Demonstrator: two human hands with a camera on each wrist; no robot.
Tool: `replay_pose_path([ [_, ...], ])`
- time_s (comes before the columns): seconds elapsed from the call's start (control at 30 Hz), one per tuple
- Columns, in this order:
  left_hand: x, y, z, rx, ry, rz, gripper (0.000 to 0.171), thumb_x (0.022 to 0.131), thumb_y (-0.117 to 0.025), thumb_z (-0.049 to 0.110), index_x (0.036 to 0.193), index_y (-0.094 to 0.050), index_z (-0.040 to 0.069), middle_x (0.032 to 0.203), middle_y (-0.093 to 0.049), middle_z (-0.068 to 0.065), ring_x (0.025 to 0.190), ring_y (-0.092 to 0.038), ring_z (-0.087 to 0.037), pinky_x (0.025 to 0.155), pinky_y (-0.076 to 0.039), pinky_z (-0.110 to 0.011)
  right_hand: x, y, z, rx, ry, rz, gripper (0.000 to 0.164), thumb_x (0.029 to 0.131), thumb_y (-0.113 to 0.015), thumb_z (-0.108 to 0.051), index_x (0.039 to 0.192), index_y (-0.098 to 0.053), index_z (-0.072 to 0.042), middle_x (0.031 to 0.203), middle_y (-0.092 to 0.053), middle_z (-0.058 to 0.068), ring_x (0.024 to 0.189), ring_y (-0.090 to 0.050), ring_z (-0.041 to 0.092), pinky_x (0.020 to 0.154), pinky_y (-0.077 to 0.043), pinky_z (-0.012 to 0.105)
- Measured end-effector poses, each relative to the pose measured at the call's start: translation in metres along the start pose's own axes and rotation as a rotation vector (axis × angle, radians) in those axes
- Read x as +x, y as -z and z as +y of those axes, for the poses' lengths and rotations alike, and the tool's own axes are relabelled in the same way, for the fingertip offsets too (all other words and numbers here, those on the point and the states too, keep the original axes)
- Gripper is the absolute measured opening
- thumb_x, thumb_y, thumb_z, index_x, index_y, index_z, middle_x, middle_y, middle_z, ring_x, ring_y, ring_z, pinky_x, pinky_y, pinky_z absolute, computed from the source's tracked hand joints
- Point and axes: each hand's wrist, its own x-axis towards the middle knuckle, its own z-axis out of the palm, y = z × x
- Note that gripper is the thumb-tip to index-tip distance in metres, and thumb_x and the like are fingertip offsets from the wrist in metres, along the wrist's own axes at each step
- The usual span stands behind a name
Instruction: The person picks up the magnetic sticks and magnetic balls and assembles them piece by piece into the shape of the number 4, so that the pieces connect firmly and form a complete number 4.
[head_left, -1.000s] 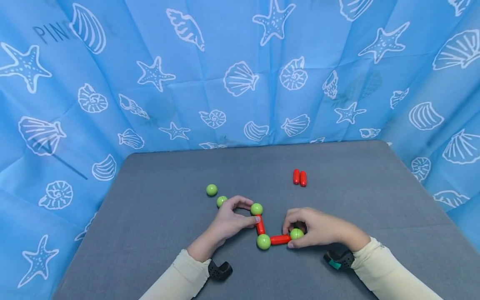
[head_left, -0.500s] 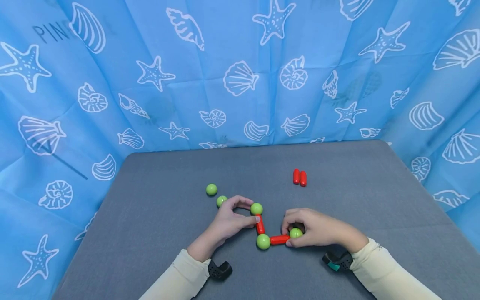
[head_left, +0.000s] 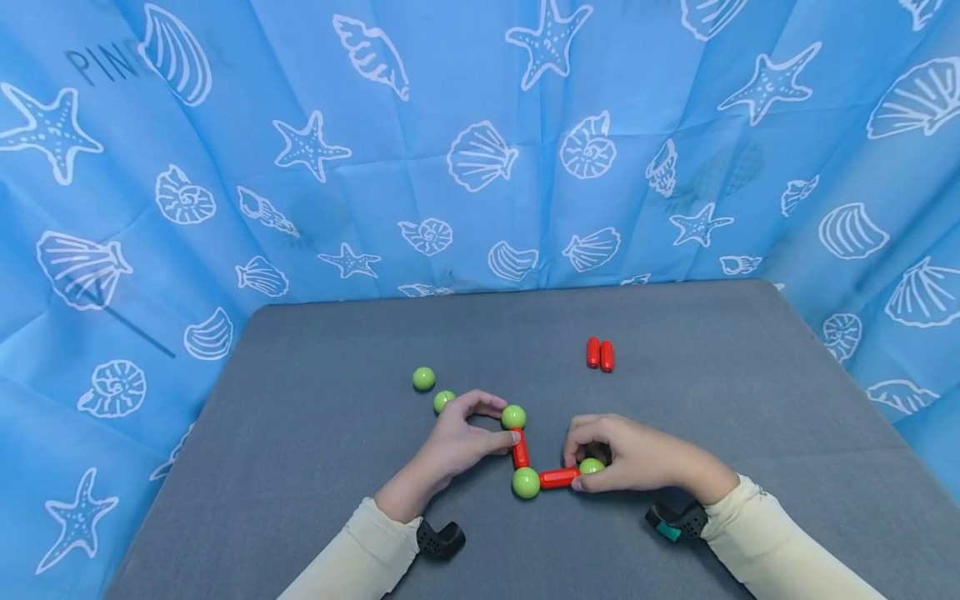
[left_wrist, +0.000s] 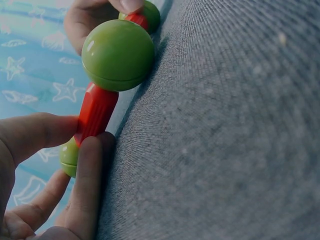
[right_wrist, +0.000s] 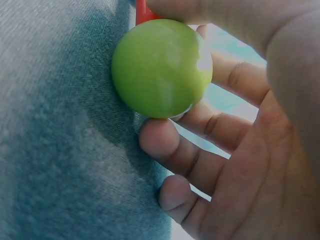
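Green balls and red rods form an L-shaped chain on the grey table. My left hand (head_left: pixel 462 440) pinches the upright red rod (left_wrist: pixel 97 112) between thumb and fingers. That rod joins the far green ball (head_left: pixel 513 417) to the corner green ball (head_left: pixel 527 482). A second red rod (head_left: pixel 558 478) runs right from the corner ball to the end green ball (right_wrist: pixel 161 70). At this joint my right hand (head_left: pixel 628 454) grips the rod's end, with its thumb on the rod and fingers curled around the ball. The thumb partly hides the joint.
Two loose red rods (head_left: pixel 600 354) lie side by side toward the back of the grey table (head_left: pixel 337 342). Beyond the left hand are a loose green ball (head_left: pixel 423 378) and another green ball (head_left: pixel 444 402), partly covered by fingers. A blue shell-print curtain (head_left: pixel 480 208) hangs behind.
The right hand and the end ball have shifted very slightly left, and the thumb side now covers more of that ball. The left hand stays where it was.
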Motion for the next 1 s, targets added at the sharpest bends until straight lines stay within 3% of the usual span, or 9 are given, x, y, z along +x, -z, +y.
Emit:
replay_pose_path([
  [0.67, 0.0, 0.0, 0.002, 0.0, 0.0, -0.004, 0.044, 0.086, -0.089, 0.016, 0.124, -0.068, 0.01, 0.123, -0.068, -0.011, 0.083, -0.078, -0.017, 0.08, -0.062, -0.031, -0.002, 0.006, 0.0, 0.044, 0.03, -0.022, 0.01, 0.094, -0.081, -0.021, 0.102, -0.074, -0.019, 0.097, -0.066, -0.001, 0.081, -0.06, 0.008, 0.068, -0.055, 0.027],
  [1.0, -0.001, 0.001, 0.001, 0.002, -0.001, -0.01, 0.044, 0.086, -0.089, 0.016, 0.125, -0.068, 0.011, 0.123, -0.068, -0.01, 0.084, -0.078, -0.017, 0.08, -0.062, -0.03, -0.011, 0.016, -0.001, 0.097, -0.006, -0.092, 0.03, 0.088, -0.087, -0.019, 0.114, -0.072, -0.016, 0.105, -0.066, 0.0, 0.085, -0.062, 0.013, 0.074, -0.057, 0.029],
])
